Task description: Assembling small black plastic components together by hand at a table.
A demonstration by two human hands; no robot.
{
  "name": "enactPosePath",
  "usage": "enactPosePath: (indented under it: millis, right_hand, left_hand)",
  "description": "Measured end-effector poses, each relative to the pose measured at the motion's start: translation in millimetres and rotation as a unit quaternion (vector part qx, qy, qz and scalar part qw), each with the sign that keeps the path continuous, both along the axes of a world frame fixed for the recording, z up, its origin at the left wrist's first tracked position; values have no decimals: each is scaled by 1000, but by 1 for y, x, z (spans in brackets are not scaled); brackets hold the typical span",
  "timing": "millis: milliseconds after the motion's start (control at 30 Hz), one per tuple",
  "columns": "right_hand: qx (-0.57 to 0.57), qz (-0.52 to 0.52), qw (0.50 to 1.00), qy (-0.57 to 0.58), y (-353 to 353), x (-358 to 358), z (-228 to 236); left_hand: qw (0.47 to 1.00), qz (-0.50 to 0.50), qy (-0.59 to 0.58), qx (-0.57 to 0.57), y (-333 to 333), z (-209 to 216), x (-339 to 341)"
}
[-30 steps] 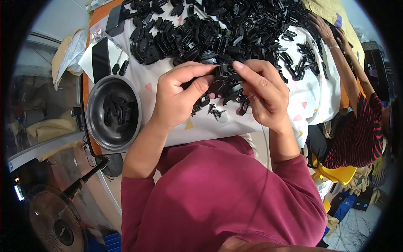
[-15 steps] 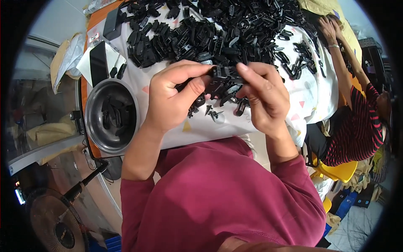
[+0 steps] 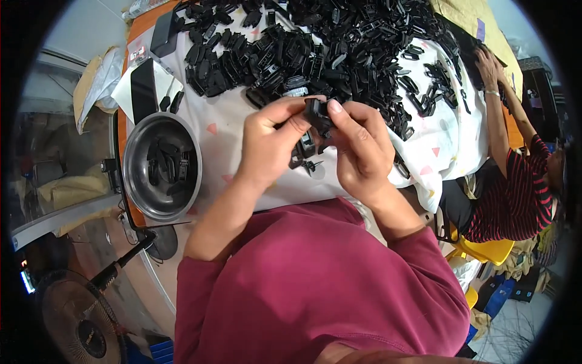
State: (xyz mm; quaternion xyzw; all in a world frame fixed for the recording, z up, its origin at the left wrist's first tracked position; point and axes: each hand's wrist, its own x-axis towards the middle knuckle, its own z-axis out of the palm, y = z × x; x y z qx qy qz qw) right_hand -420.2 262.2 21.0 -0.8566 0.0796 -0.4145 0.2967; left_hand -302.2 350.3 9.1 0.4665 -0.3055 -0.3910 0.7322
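Since the earlier frame, our left grip [image 3: 267, 141] and right grip [image 3: 364, 145] have drawn closer together, and the black plastic part [image 3: 317, 115] between them has turned to show a narrower side. From the head view, we see the left grip pinching that part between thumb and forefinger, while the right grip sets its thumb against the right edge, its other fingers curled below and partly hidden. We hold the part above the counter [image 3: 142, 27], with no visible slack in either pinch.

Our main risk is uneven pressure: if one thumb pushes harder, the part could spring loose and drop into the heap of black parts [image 3: 364, 60] just beyond the grips, where lookalikes would swallow it. Nearer us, small screw-like bits [image 3: 311, 167] lie below the grips, and a dipping wrist could scatter them. Another black piece [image 3: 305, 145] shows under the left fingers; we cannot tell whether it touches them.

Well to the left of the left grip stands a round metal bowl [image 3: 167, 206], holding a loose cluster of black pieces [image 3: 162, 164] at its bottom, with plenty of bare wall around them. Knocking its rim could tip it, since it sits near the counter's edge.
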Motion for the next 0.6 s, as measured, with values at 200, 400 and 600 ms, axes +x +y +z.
enactPosePath:
  millis: [200, 400, 600]
  right_hand:
    - [-142, -38, 989, -20, -8, 4, -5]
    - [70, 38, 997, -18, 2, 5, -2]
    - [137, 125, 981, 61, 13, 12, -1]
  left_hand:
    - [994, 56, 92, 12, 2, 14, -4]
    - [996, -21, 84, -7, 15, 12, 2]
    - [990, -51, 127, 20, 56, -4, 21]
